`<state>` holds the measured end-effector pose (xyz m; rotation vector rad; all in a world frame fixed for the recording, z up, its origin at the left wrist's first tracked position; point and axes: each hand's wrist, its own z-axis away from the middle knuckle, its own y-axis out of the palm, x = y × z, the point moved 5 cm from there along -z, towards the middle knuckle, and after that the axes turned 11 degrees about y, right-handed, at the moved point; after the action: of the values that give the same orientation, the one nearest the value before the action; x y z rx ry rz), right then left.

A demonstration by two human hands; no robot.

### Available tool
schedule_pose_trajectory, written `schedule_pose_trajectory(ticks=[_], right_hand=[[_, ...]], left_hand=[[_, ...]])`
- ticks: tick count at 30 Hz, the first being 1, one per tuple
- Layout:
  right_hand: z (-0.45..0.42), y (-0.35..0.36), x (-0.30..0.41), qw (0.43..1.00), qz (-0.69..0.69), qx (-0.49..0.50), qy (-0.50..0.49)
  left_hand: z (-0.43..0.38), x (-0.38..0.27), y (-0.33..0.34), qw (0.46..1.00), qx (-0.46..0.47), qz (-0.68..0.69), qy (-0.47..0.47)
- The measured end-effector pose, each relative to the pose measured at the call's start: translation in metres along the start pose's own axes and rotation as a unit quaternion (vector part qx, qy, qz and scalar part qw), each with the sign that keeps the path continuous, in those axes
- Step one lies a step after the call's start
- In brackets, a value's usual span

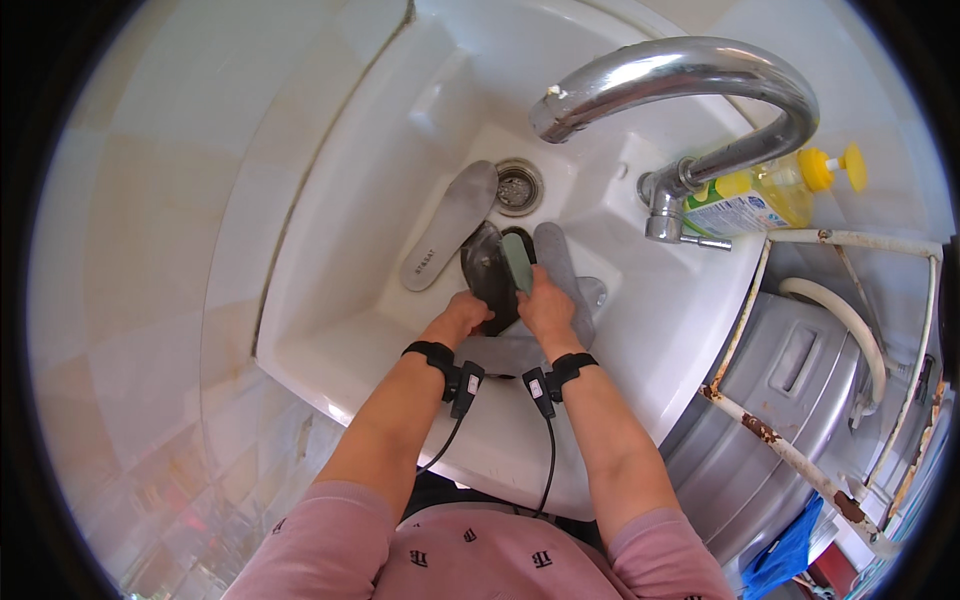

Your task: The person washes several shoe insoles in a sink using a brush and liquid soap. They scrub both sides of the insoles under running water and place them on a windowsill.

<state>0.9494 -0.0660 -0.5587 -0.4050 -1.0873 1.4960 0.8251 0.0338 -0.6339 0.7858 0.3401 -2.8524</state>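
Low in a white ceramic sink [337,292], my left hand [466,313] grips the near end of a dark, wet shoe [484,262]. My right hand [546,304] is closed around a pale green brush [516,256], held against the shoe's right side; its bristles are hidden. Left of the shoe lies a grey insole [450,229] bearing writing. Another grey insole [555,251] rests just right of the brush, partly behind my right hand. A further grey piece [499,355] lies across the basin below my wrists.
Beyond the shoe is the metal drain [518,186]. A chrome faucet [675,64] arches over the basin's right side. Behind its base leans a yellow pump bottle [750,202]. A rusty white metal rack [780,435] and a grey washing machine [780,360] stand to the right.
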Motion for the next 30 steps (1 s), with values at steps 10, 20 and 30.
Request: schedule_pose_trajectory(ticks=[10,20,30], right_hand=[[0.011,-0.003,-0.037,0.987,-0.057,-0.125,0.085],[0.000,-0.004,-0.032,0.993,0.004,-0.065,0.101],[-0.009,0.014,-0.052,0.981,-0.062,-0.051,0.177]], left_hand=[[0.024,-0.032,-0.028,0.979,-0.113,-0.065,0.156],[0.021,-0.042,-0.006,0.962,0.086,-0.180,0.189],[0.067,-0.112,-0.034,0.930,-0.103,-0.182,0.304]])
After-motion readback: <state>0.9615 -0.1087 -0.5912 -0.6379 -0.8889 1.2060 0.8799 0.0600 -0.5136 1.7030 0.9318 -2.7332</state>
